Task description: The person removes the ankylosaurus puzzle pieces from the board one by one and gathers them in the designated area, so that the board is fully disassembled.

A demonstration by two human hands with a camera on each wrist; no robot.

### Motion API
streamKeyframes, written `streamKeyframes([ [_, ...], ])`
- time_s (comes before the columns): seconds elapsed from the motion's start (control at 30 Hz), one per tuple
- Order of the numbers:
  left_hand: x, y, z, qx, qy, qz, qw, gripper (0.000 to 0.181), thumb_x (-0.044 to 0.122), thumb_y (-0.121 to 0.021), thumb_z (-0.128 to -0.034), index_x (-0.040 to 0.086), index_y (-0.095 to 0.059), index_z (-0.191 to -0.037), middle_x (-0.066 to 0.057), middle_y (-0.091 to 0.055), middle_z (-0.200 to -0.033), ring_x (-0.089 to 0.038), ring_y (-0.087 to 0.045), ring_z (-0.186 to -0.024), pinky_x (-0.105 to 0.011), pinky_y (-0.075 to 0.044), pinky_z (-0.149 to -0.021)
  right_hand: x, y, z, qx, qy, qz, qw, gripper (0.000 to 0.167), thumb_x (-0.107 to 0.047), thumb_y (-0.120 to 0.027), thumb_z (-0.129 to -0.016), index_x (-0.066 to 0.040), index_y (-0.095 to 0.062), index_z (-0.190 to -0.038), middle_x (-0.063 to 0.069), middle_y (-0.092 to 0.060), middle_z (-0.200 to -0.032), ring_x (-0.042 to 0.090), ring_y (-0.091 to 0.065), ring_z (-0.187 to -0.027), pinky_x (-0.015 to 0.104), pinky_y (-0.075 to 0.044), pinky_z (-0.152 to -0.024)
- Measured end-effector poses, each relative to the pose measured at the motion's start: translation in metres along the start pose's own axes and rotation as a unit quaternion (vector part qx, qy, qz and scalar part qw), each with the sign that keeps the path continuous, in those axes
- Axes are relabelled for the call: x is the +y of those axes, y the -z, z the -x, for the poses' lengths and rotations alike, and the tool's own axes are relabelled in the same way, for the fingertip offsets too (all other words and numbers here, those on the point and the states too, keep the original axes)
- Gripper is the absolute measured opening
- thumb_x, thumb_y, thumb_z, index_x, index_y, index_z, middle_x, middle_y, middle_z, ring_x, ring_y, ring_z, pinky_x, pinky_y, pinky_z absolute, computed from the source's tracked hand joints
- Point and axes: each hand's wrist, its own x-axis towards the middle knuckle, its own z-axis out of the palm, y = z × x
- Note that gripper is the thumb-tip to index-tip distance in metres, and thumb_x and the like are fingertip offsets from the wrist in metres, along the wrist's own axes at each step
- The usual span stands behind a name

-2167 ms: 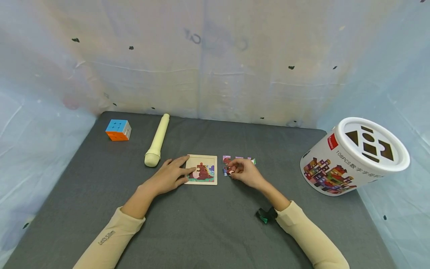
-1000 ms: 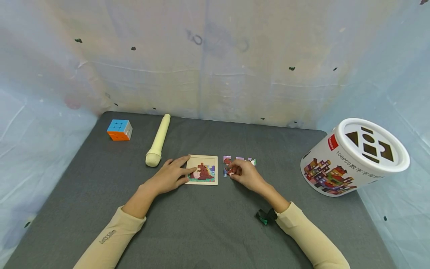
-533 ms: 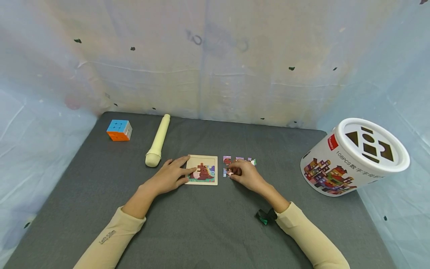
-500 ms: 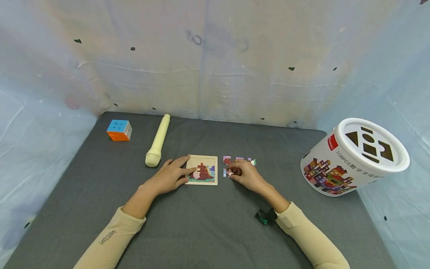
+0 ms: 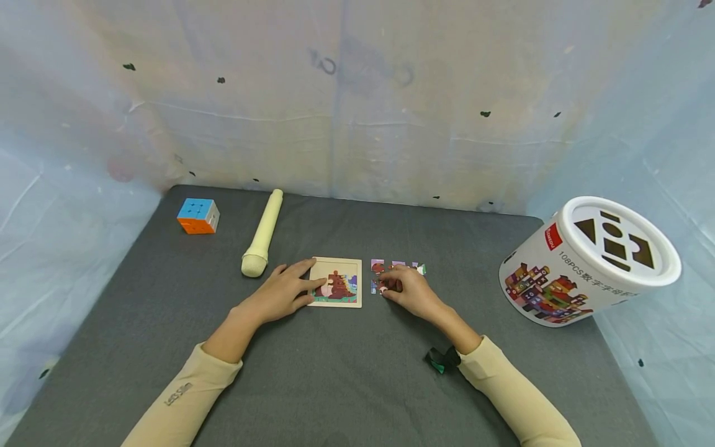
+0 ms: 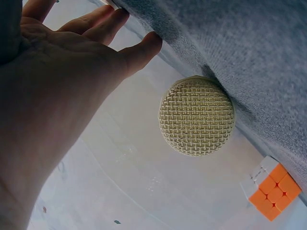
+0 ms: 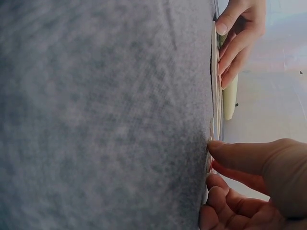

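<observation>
My left hand (image 5: 282, 293) rests with extended fingers on the left side of a square wooden puzzle board (image 5: 335, 304). The board's lower part shows a red dinosaur picture; its upper part is bare wood. To the right of it, my right hand (image 5: 409, 287) pinches a small jigsaw piece (image 5: 382, 287) between thumb and forefinger, low at the tabletop. Several other jigsaw pieces (image 5: 377, 263) lie around these fingers, some partly covered by the hand. In the right wrist view, the thumb (image 7: 235, 154) and fingertips come down to the grey cloth, and only a sliver of the piece shows.
A pale yellow microphone (image 5: 261, 239) lies behind my left hand, its mesh head towards me. Farther left sits a puzzle cube (image 5: 198, 216). On the right stands a large white tub (image 5: 558, 267) with shaped holes in its lid. A plastic sheet (image 5: 357, 124) hangs behind the grey-covered table (image 5: 346, 372).
My right fingers have shifted slightly over the jigsaw piece, and its visible part has changed from mostly pale to redder. My left hand and the board stay still.
</observation>
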Motion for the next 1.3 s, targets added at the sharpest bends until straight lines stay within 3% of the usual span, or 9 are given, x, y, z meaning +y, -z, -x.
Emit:
streamKeyframes([
  [0.63,0.0,0.001,0.0,0.018,-0.012,0.005,0.9998,0.048,0.025,-0.073,-0.0927,0.01,-0.062,-0.138,-0.025,-0.04,-0.152,-0.041,-0.04,-0.138,-0.069,-0.032,-0.104,-0.004,0.008,-0.005,-0.015,-0.008,-0.029,0.9994,0.028,-0.006,-0.081,-0.084,0.001,-0.072,-0.11,0.007,-0.061,-0.085,0.013,-0.049,-0.068,0.027,-0.044,-0.061],
  [0.93,0.0,-0.002,0.0,0.025,0.005,0.035,0.9991,0.039,0.022,-0.074,-0.0916,0.009,-0.065,-0.128,-0.024,-0.042,-0.151,-0.04,-0.041,-0.138,-0.068,-0.031,-0.105,-0.026,0.002,-0.03,-0.043,0.02,-0.043,0.998,0.031,-0.004,-0.079,-0.085,0.003,-0.069,-0.114,0.014,-0.064,-0.106,0.028,-0.061,-0.095,0.039,-0.052,-0.08],
  [1.13,-0.001,-0.003,-0.002,0.024,0.012,0.038,0.9989,0.027,0.022,-0.077,-0.0895,0.013,-0.064,-0.112,-0.022,-0.042,-0.151,-0.038,-0.041,-0.139,-0.068,-0.033,-0.104,-0.044,-0.01,-0.051,-0.083,0.036,-0.09,0.9919,0.034,0.0,-0.076,-0.087,0.005,-0.066,-0.119,0.017,-0.064,-0.114,0.032,-0.062,-0.099,0.041,-0.054,-0.082],
  [1.3,0.0,-0.002,-0.002,0.028,0.006,0.032,0.9991,0.027,0.023,-0.079,-0.088,0.013,-0.063,-0.108,-0.022,-0.044,-0.15,-0.038,-0.042,-0.138,-0.068,-0.035,-0.102,-0.053,-0.021,-0.063,-0.105,0.036,-0.103,0.9885,0.039,-0.001,-0.076,-0.087,0.006,-0.063,-0.124,0.019,-0.061,-0.118,0.032,-0.061,-0.099,0.036,-0.054,-0.08],
])
